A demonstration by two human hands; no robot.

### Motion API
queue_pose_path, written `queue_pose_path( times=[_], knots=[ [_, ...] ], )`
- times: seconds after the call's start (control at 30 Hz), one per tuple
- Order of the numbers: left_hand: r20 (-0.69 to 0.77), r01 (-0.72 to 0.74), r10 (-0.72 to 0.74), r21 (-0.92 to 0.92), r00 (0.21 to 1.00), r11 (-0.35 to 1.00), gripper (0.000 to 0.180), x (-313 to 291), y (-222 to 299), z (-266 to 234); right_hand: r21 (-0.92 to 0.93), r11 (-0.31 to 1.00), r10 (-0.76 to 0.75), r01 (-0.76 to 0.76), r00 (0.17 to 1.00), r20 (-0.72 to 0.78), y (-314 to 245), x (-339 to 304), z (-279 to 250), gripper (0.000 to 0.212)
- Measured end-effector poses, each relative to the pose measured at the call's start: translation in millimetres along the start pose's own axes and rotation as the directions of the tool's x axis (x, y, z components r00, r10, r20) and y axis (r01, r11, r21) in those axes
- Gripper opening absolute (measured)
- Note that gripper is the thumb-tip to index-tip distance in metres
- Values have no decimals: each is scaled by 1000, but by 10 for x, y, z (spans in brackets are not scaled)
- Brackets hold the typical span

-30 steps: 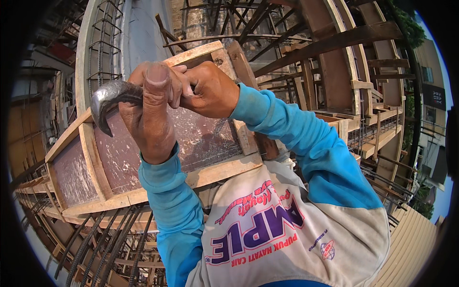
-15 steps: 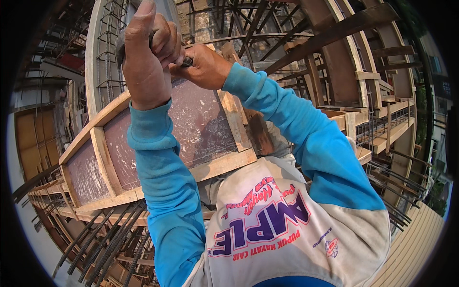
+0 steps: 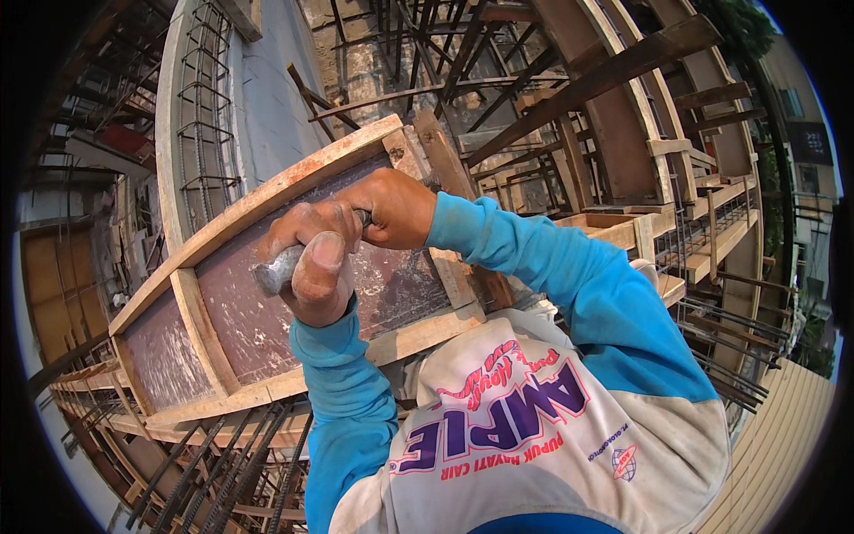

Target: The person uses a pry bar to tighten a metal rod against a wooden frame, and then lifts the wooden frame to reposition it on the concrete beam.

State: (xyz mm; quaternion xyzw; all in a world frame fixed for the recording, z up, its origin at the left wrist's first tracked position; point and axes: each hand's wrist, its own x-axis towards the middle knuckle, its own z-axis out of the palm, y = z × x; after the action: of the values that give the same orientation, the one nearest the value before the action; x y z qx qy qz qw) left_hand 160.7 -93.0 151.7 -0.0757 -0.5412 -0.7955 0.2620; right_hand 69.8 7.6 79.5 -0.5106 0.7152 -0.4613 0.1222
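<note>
Both my hands are closed on one metal bar (image 3: 277, 271) with a flared grey end; its exact kind is partly hidden by my fingers. My left hand (image 3: 318, 258) wraps it close to that end, which sticks out at the left of the fist. Beside it, a little farther off, my right hand (image 3: 393, 209) grips the bar's other part. Below both hands lies a formwork panel (image 3: 233, 311), brown plywood with pale smears, framed in light timber strips. Whether the bar touches the panel cannot be made out.
Steel rebars (image 3: 200, 472) jut out at the lower left. A rebar cage (image 3: 203, 125) runs along a grey formwork wall (image 3: 276, 89) at the far left. Dark timber props (image 3: 605, 89) and long wooden forms cross the far right, with more rebars (image 3: 725, 334) sticking out nearer.
Both hands have come down and nearer to me with the bar, from above the panel's far edge to over its middle. The panel's far timber edge now shows.
</note>
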Motion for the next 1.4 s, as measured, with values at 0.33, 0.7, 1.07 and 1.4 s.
queue_pose_path(
  times=[0.33, 0.7, 1.07, 1.4],
  knots=[
    [-211, -23, 69, 216, 975, 976, 34, 363, -259, 114, 170, 984, -25, 46, 992, -125, 130, 163, -209, 10],
    [-194, 117, -97, 94, 976, 989, 34, 111, 17, 164, 75, 997, -24, 30, 997, -77, -13, 62, -65, 14],
    [-72, 53, -36, 258, 997, 965, 26, 58, -164, 497, 239, 962, -104, 129, 988, -116, 141, -51, -363, 21],
    [18, -23, 16, 525, 1000, 851, 44, -461, -328, 382, 762, 634, 405, -129, 895, -185, -201, -749, -966, 40]
  ],
)
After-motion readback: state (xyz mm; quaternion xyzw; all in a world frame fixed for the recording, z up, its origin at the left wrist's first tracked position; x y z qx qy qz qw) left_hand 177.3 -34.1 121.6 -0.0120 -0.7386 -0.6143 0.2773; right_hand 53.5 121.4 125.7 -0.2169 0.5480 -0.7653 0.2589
